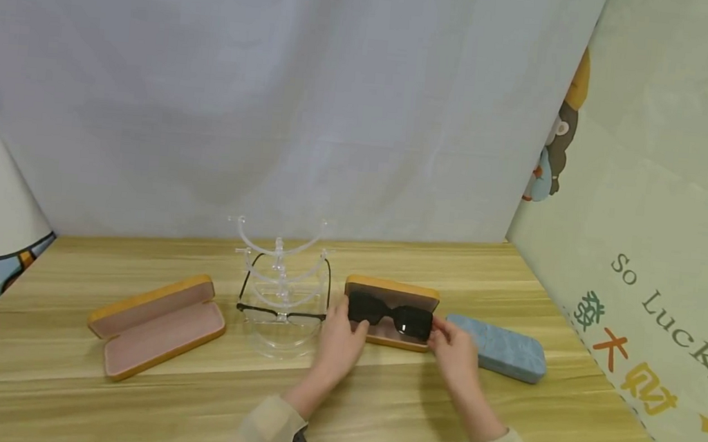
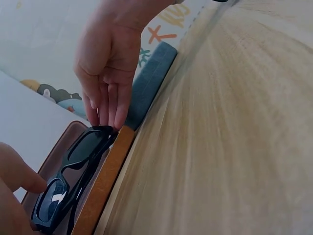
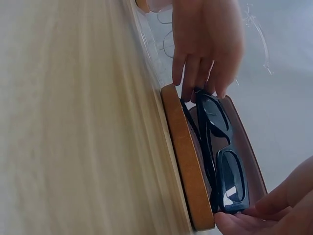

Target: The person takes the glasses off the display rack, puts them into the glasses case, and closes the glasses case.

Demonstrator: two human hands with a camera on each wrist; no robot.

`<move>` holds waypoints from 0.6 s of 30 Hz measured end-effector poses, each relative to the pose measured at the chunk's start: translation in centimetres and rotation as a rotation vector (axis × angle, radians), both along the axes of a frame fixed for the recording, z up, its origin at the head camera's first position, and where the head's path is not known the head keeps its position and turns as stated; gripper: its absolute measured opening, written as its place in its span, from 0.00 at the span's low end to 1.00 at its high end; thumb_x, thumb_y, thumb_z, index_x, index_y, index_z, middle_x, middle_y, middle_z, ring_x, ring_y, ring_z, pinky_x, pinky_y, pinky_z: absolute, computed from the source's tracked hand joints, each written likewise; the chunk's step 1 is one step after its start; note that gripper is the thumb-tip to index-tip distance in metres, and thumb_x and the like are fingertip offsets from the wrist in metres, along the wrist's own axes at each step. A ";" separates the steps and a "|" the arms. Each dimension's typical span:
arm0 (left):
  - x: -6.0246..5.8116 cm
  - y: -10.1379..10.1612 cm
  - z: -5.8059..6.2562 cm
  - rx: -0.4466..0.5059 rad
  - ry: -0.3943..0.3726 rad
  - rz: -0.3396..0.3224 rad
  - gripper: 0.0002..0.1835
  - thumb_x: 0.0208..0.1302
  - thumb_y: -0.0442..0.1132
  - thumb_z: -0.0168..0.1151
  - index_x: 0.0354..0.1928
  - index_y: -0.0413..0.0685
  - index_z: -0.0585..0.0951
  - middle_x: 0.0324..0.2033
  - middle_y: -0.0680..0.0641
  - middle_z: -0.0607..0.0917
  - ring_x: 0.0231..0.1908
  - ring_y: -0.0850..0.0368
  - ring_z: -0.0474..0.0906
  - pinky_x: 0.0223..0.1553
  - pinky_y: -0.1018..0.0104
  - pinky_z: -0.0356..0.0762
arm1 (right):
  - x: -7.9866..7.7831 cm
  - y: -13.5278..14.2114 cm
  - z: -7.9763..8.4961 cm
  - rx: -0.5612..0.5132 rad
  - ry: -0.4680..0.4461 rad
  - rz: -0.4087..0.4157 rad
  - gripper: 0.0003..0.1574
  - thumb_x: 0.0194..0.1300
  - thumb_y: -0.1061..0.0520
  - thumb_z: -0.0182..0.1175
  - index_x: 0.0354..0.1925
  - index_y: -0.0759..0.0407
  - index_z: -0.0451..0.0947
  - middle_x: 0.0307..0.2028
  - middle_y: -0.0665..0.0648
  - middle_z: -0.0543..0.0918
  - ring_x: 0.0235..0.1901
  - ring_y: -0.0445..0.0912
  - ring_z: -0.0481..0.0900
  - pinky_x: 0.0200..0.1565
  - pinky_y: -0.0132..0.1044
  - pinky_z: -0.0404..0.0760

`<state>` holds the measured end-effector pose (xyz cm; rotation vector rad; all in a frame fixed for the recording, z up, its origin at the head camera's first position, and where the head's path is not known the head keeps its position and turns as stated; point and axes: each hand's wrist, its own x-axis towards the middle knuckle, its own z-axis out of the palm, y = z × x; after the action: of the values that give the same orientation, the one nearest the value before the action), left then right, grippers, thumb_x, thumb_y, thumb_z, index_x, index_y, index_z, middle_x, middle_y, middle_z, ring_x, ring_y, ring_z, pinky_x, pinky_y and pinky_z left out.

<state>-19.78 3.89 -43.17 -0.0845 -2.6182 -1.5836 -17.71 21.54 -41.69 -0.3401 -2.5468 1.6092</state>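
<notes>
Black sunglasses with folded temples sit partly inside an open tan glasses case with a pinkish lining. My left hand pinches their left end, its thumb near the lens in the left wrist view. At the opposite end, my right hand pinches the frame between thumb and fingers. In the right wrist view, the sunglasses lie along the case, lenses facing out over its front wall.
Left of my hands stands a clear tiered display stand bearing black-rimmed eyeglasses. A second open tan case lies farther left. A closed blue case lies close by my right hand. Curtains border the wooden table.
</notes>
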 end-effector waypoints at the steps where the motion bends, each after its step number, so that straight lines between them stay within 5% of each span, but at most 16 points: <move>1: 0.0 0.0 -0.1 -0.019 0.003 0.000 0.33 0.62 0.40 0.55 0.65 0.32 0.58 0.63 0.30 0.60 0.61 0.32 0.58 0.58 0.40 0.60 | 0.0 -0.1 0.0 0.016 -0.002 0.001 0.22 0.67 0.68 0.41 0.58 0.74 0.65 0.52 0.73 0.73 0.49 0.58 0.76 0.47 0.40 0.79; 11: 0.4 0.4 -0.6 -0.124 0.066 0.001 0.37 0.57 0.38 0.59 0.62 0.24 0.58 0.60 0.27 0.62 0.61 0.30 0.55 0.62 0.42 0.54 | 0.3 -0.4 0.4 0.264 -0.043 0.051 0.24 0.68 0.63 0.42 0.60 0.71 0.64 0.55 0.69 0.73 0.56 0.59 0.70 0.51 0.50 0.73; 18: 0.6 0.7 -1.0 -0.110 0.048 -0.031 0.38 0.57 0.37 0.58 0.63 0.21 0.54 0.63 0.26 0.56 0.63 0.32 0.52 0.64 0.45 0.52 | 0.3 -0.6 0.7 0.295 -0.095 0.101 0.25 0.69 0.63 0.40 0.62 0.71 0.62 0.60 0.69 0.66 0.62 0.62 0.60 0.58 0.54 0.66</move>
<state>-19.23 4.54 -44.19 -0.1688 -2.6779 -1.4275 -17.40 20.98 -41.00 -0.2672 -2.8629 1.2440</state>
